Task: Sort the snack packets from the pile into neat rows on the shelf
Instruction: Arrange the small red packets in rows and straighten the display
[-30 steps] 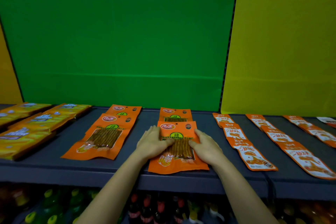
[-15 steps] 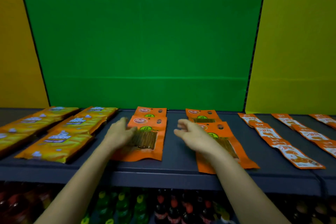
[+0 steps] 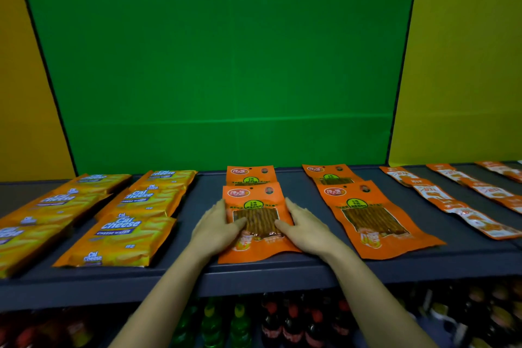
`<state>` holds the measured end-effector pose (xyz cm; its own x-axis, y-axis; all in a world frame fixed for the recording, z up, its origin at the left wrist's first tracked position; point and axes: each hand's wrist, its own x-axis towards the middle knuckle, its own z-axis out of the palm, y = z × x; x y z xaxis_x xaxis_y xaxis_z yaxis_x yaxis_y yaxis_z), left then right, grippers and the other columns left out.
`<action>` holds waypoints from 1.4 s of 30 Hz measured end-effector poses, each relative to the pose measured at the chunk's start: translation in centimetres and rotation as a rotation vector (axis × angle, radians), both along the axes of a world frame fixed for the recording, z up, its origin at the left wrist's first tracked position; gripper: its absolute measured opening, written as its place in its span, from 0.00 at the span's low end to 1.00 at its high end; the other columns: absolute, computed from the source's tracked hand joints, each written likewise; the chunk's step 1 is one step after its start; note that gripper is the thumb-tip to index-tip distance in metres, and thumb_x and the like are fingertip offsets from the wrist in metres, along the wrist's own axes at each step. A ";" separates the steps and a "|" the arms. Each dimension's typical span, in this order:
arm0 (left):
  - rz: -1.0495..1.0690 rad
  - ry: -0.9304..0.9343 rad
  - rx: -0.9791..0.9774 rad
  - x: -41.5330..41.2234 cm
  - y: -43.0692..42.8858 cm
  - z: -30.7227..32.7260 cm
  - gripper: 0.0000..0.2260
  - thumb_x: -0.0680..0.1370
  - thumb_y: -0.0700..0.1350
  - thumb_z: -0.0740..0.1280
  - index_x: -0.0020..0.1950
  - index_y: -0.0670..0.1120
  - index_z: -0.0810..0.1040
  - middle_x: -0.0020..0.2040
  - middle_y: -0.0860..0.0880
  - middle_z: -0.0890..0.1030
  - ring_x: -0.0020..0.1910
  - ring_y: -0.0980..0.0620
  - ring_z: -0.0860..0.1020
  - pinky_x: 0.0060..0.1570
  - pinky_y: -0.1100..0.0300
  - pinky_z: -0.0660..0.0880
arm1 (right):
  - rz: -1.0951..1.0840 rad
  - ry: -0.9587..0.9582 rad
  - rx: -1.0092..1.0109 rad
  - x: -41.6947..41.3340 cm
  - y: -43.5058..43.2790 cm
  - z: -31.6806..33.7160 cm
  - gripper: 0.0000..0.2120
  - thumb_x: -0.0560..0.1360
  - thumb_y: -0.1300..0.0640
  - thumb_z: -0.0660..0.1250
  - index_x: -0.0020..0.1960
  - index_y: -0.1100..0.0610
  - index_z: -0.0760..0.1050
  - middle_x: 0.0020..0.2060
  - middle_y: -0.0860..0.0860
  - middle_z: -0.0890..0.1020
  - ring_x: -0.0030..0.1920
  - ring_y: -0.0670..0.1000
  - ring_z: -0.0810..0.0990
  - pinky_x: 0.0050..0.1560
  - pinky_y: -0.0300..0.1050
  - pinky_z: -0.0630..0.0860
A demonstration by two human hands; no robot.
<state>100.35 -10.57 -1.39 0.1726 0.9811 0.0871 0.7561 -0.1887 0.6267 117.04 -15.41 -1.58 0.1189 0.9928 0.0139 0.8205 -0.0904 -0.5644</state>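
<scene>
On the dark shelf (image 3: 282, 274), an orange snack packet (image 3: 254, 198) with a clear window lies in the middle, overlapping a matching packet (image 3: 250, 175) behind it. My left hand (image 3: 216, 232) grips its left edge and my right hand (image 3: 308, 229) grips its right edge, with both thumbs resting on the window. To the right lies a second row of the same kind: a front packet (image 3: 370, 220) slightly askew and a rear one (image 3: 329, 175).
Yellow Cal Cheese wafer packs (image 3: 121, 237) form rows on the left. Narrow orange sachets (image 3: 440, 200) run in rows on the right. A green back panel (image 3: 226, 79) closes the shelf behind. Drink bottles (image 3: 282, 325) stand on the level below.
Both hands left the right-hand packet, moved left and closed on the sides of the front packet in the neighbouring row. The camera view shifted left with them.
</scene>
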 end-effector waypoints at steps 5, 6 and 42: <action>-0.016 -0.043 -0.013 -0.4 -0.5 0.2 0.25 0.76 0.50 0.64 0.71 0.48 0.62 0.68 0.48 0.71 0.66 0.47 0.71 0.65 0.52 0.68 | 0.014 0.063 0.017 -0.3 -0.8 0.4 0.29 0.77 0.44 0.58 0.75 0.47 0.54 0.74 0.48 0.64 0.74 0.52 0.60 0.72 0.55 0.61; -0.012 -0.059 -0.023 -0.4 -0.5 0.3 0.25 0.76 0.51 0.65 0.71 0.48 0.62 0.68 0.47 0.71 0.66 0.47 0.72 0.65 0.51 0.68 | 0.011 0.084 0.020 -0.4 -0.9 0.6 0.27 0.77 0.45 0.59 0.74 0.46 0.57 0.72 0.48 0.67 0.73 0.52 0.63 0.71 0.55 0.62; 0.156 -0.210 0.185 -16.6 1.2 3.2 0.17 0.77 0.45 0.65 0.64 0.40 0.73 0.64 0.44 0.76 0.64 0.45 0.73 0.61 0.56 0.67 | 0.155 0.262 0.196 -11.6 0.6 3.6 0.26 0.78 0.54 0.62 0.74 0.55 0.60 0.73 0.49 0.64 0.73 0.50 0.63 0.71 0.44 0.61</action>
